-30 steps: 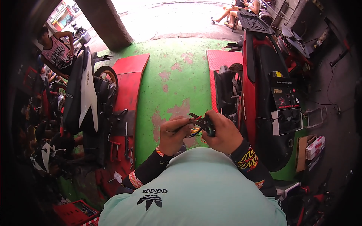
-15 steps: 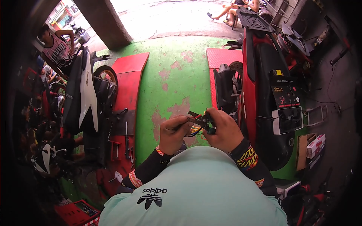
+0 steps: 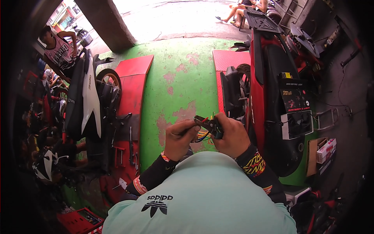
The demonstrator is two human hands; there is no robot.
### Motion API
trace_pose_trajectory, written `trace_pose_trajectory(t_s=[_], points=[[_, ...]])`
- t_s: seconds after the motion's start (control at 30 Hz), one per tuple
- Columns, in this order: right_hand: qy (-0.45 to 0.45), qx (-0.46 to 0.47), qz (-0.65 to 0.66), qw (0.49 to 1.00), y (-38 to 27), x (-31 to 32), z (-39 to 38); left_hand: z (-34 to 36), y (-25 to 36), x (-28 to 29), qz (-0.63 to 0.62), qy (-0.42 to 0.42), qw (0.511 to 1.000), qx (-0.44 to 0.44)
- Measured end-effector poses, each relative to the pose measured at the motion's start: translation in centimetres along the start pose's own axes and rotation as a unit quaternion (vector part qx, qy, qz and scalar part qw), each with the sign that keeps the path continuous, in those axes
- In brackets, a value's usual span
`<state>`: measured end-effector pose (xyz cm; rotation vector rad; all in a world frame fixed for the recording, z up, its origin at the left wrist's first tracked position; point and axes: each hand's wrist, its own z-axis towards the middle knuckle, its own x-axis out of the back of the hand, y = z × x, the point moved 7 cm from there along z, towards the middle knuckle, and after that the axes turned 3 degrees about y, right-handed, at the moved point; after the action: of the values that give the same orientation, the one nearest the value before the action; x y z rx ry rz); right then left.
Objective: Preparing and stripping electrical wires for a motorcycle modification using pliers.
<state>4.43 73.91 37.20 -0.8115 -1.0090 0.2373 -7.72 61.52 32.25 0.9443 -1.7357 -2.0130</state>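
"Left hand (image 3: 180, 138)?"
"Pinching some coloured wires (image 3: 202, 135). I can't count those."
"Right hand (image 3: 233, 136)?"
"Curled round one pair of pliers (image 3: 209, 124), between both hands."
"Red ramps (image 3: 134, 78)?"
"I count two."

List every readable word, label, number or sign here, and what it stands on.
Located, not copied out:
Mint shirt: dark lettering and emblem, upside down.
Black box: white, gold and red lettering; smallest print unreadable.
Right sleeve: yellow lettering, partly out of view.
Pink tank top: dark lettering, blurred.
White motorcycle panel: lettering too blurred to read.
Pink-and-white carton: print too small.
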Motion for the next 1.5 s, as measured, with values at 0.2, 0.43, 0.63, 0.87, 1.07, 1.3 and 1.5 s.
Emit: trace_pose_trajectory(t_s=[0.2, 0.43, 0.63, 0.87, 1.07, 1.3, 1.5], points=[[0.040, 0.023, -0.046, 0.998, -0.2, 0.4, -0.2, 0.0, 0.4, -0.2, -0.004, -0.011, 1.000, -0.011], [0.007, -0.015, -0.039, 0.999, 0.5, 0.3, -0.3, 0.6, 2.0, -1.3, 0.082, -0.086, 0.993, 0.003], [-0.080, -0.099, 0.091, 0.988, 1.2, -0.7, -0.8, 1.5, 2.2, -2.9, 0.169, -0.153, 0.973, -0.021], [-0.122, -0.177, 0.296, 0.931, 2.4, -2.7, -1.9, 2.2, 0.7, -2.2, 0.207, -0.103, 0.973, 0.013], [-0.105, -0.199, 0.332, 0.916, 2.0, -2.7, -2.2, 2.1, -0.2, -2.2, 0.121, -0.074, 0.988, 0.056], [-0.065, -0.227, 0.306, 0.922, 2.4, -2.4, -2.4, 2.3, -0.4, -2.2, 0.127, -0.057, 0.988, 0.073], [-0.014, -0.180, 0.215, 0.960, 1.4, -1.2, -1.4, 2.8, -0.7, -2.1, 0.114, -0.041, 0.992, 0.041]])
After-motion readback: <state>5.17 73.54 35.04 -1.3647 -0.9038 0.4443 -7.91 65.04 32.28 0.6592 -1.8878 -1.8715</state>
